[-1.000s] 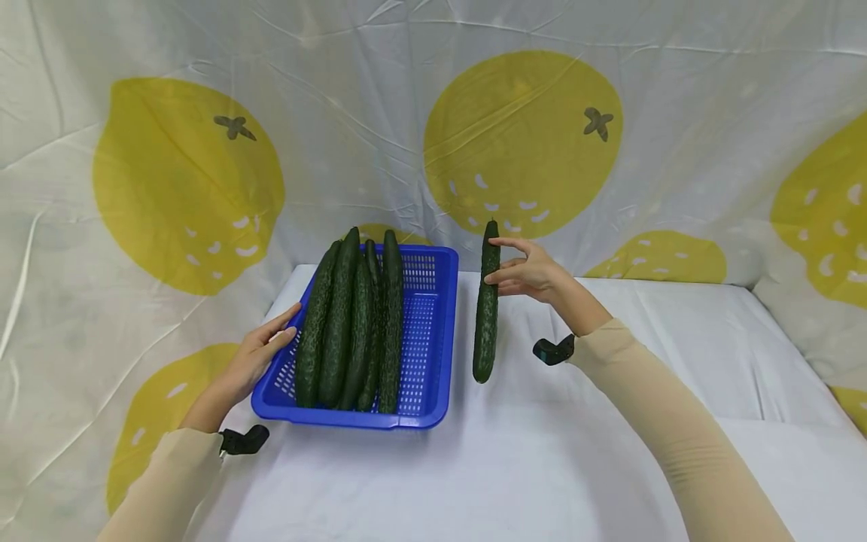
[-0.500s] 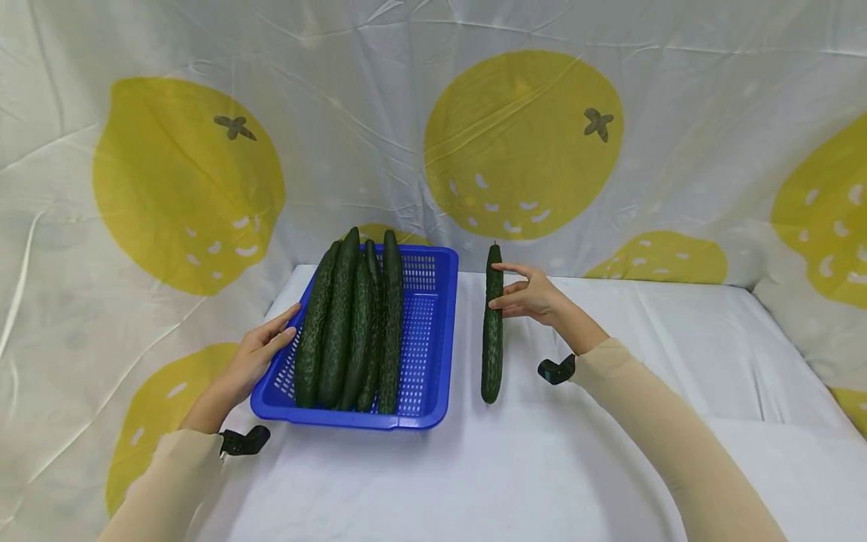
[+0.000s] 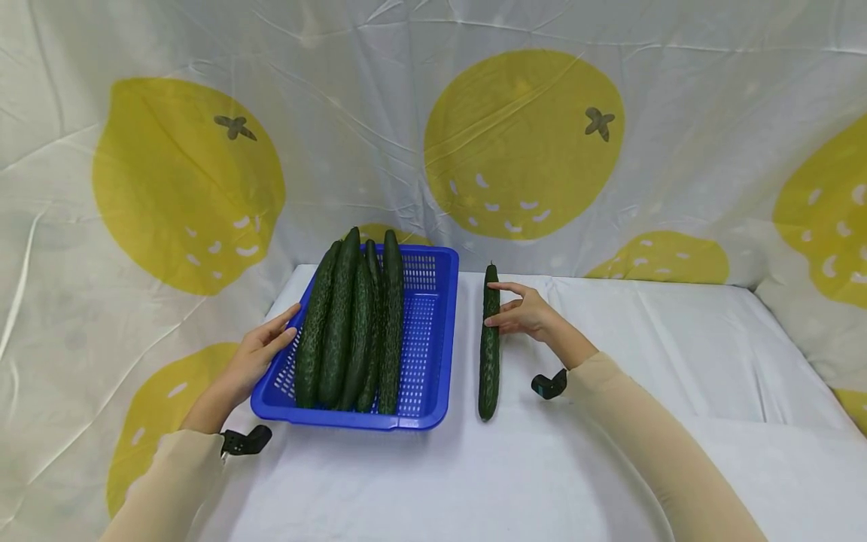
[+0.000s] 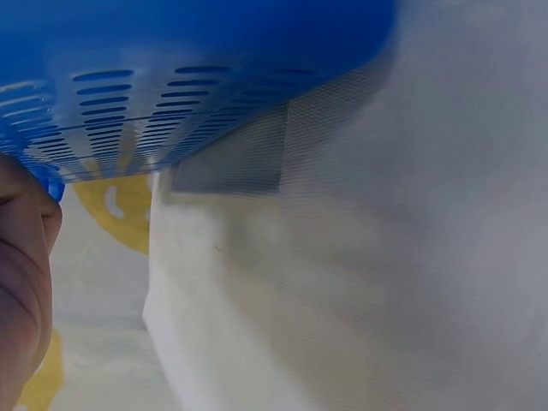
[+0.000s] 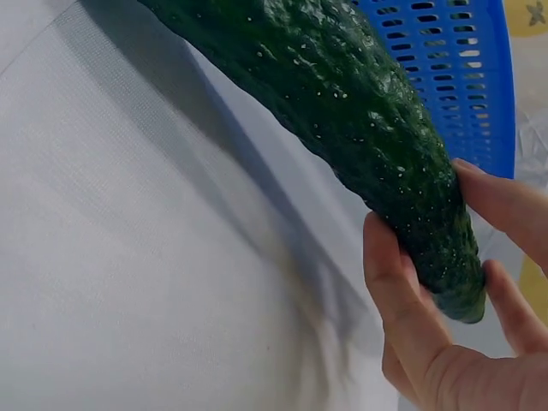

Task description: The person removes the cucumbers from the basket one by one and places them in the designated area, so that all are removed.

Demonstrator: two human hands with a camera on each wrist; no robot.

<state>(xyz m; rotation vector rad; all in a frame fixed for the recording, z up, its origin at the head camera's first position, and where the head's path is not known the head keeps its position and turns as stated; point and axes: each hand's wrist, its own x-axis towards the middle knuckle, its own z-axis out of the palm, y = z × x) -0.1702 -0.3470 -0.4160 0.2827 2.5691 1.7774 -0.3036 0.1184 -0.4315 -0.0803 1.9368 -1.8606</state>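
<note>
My right hand pinches a long dark green cucumber near its far end, thumb on one side and fingers on the other. In the right wrist view the cucumber's bumpy skin fills the top, its shadow on the cloth below. A blue perforated plastic basket stands to the left of it. My left hand grips the left rim of this basket; in the left wrist view only part of that hand shows. Several cucumbers lie side by side in the basket's left part, their far ends reaching over the back rim.
White cloth covers the table. Behind it hangs a white curtain with yellow lemon prints, close to the table's back edge. Bare basket floor shows right of the cucumbers inside.
My right hand has brought the cucumber nearer to me, with a small drift right and then back left. The left hand and the basket have stayed in place.
</note>
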